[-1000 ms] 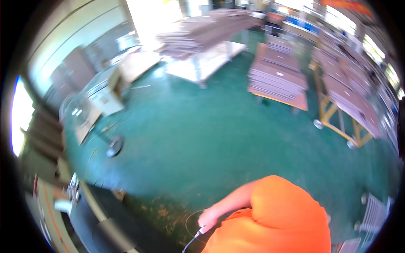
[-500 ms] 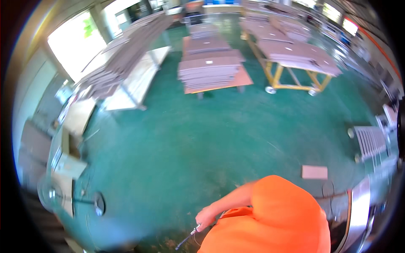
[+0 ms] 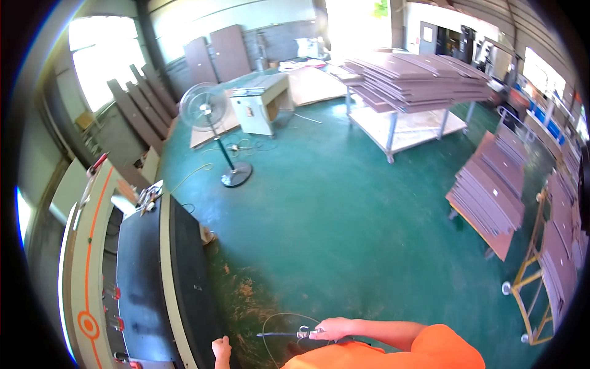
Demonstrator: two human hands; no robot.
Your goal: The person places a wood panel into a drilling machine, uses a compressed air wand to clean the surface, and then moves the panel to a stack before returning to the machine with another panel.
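Note:
My right hand is wrapped around the silver body of an air blow gun. The gun's long dark nozzle points left, and a thin yellowish hose loops around it. The orange sleeve of the right arm fills the lower edge. Further left, my left hand is curled into a loose fist, and I see nothing in it. That fist is beside the black side of a long machine, apart from the blow gun.
A pedestal fan stands ahead of the machine, cables near its base. Beyond it is a cream cabinet. Brown panels lie stacked on a white-decked cart, an orange trolley and a yellow-framed cart. Tools lie on the machine's end.
My view has swung left, bringing the machine and my left hand into sight. The fan and panel carts have shifted rightward in the picture. The blow gun stays in my right hand.

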